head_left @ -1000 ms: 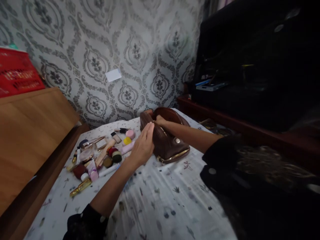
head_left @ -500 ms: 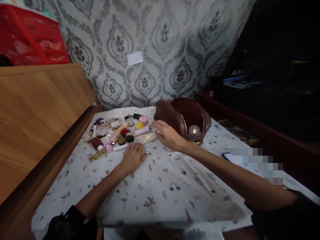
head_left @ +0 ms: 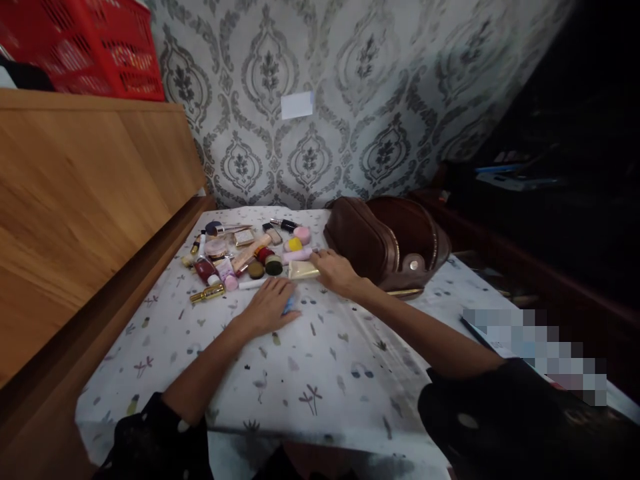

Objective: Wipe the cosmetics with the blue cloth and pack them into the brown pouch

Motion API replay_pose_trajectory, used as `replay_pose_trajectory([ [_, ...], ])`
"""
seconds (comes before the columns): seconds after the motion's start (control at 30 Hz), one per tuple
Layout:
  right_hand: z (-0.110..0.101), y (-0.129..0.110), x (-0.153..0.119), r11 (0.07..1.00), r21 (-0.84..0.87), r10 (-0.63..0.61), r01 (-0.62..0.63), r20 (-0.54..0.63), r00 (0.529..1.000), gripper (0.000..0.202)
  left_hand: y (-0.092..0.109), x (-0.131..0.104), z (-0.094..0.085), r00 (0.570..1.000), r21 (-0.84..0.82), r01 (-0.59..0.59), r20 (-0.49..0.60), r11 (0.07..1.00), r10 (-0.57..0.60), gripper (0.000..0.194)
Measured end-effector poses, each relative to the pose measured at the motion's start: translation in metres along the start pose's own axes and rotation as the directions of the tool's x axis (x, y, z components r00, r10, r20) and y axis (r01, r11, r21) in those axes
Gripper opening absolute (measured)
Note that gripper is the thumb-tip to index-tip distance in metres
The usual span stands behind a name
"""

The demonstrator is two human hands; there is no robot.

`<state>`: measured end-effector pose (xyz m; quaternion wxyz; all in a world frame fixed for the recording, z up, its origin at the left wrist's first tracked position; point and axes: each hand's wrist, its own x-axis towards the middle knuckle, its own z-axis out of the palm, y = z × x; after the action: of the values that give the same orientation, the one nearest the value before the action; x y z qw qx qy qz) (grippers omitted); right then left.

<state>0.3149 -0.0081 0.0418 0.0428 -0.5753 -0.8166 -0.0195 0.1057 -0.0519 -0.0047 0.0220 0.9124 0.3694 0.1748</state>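
Note:
My left hand (head_left: 270,307) rests palm down on the tablecloth, fingers stretched out and thumb apart. Its fingertips are at the right end of a slim white tube (head_left: 251,284), and a small blue thing (head_left: 289,305) shows between fingers and thumb. My right hand (head_left: 337,272) lies with bent, loosely spread fingers at the right end of a cream tube (head_left: 301,269), touching it. A lilac tube (head_left: 297,255) is just above those fingers. Beside them lie a dark round jar (head_left: 273,265), a yellow-lidded jar (head_left: 293,245), a pink jar (head_left: 302,234) and a gold tube (head_left: 207,293).
A brown handbag (head_left: 357,237) stands unzipped behind my right hand. Several cosmetics and a makeup brush (head_left: 214,228) cover the back left. A phone-like device (head_left: 493,343), partly blurred, lies at right. A wooden cabinet (head_left: 95,180) with a red basket (head_left: 127,53) borders the left.
My right hand has lowered onto the end of the cream tube. A blue thing now shows beneath my left hand. The view has shifted, with the scene sliding right.

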Motion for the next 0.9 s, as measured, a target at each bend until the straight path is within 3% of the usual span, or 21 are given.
replay_pose_trajectory([
  [0.13,0.002,0.0,-0.017,0.995,0.092,0.029,-0.027,-0.023,0.999,0.031,-0.02,-0.009,-0.015,0.998,-0.098,0.019,0.067,0.995,-0.013,0.064],
  [0.23,0.013,0.001,-0.031,0.948,0.311,0.103,-0.065,-0.108,0.989,0.028,-0.028,-0.011,-0.023,0.996,-0.091,0.065,0.071,0.994,-0.059,0.043],
  [0.3,0.023,0.0,-0.039,0.84,0.54,0.181,-0.053,-0.188,0.965,0.029,-0.028,-0.01,-0.027,0.995,-0.065,0.089,0.041,0.994,-0.086,0.024],
  [0.4,0.039,-0.004,-0.047,0.611,0.791,0.289,0.015,-0.241,0.926,0.036,-0.026,-0.007,-0.031,0.983,-0.04,0.178,-0.037,0.983,-0.179,0.015],
  [0.5,0.053,-0.012,-0.052,0.338,0.938,0.356,0.072,-0.198,0.913,0.045,-0.025,-0.005,-0.032,0.94,-0.095,0.294,-0.154,0.951,-0.306,0.016],
  [0.57,0.06,-0.015,-0.053,0.194,0.978,0.356,0.081,-0.147,0.923,0.047,-0.024,-0.004,-0.031,0.912,-0.186,0.307,-0.223,0.933,-0.345,0.019],
  [0.7,0.063,-0.019,-0.056,0.069,0.994,0.318,0.087,-0.104,0.942,0.049,-0.015,-0.001,-0.024,0.907,-0.362,0.217,-0.268,0.907,-0.324,0.026],
  [0.9,0.058,-0.019,-0.055,-0.114,0.99,0.356,0.088,-0.042,0.934,0.056,0.003,0.001,-0.011,0.939,-0.491,0.227,-0.118,0.841,-0.322,0.03],
])
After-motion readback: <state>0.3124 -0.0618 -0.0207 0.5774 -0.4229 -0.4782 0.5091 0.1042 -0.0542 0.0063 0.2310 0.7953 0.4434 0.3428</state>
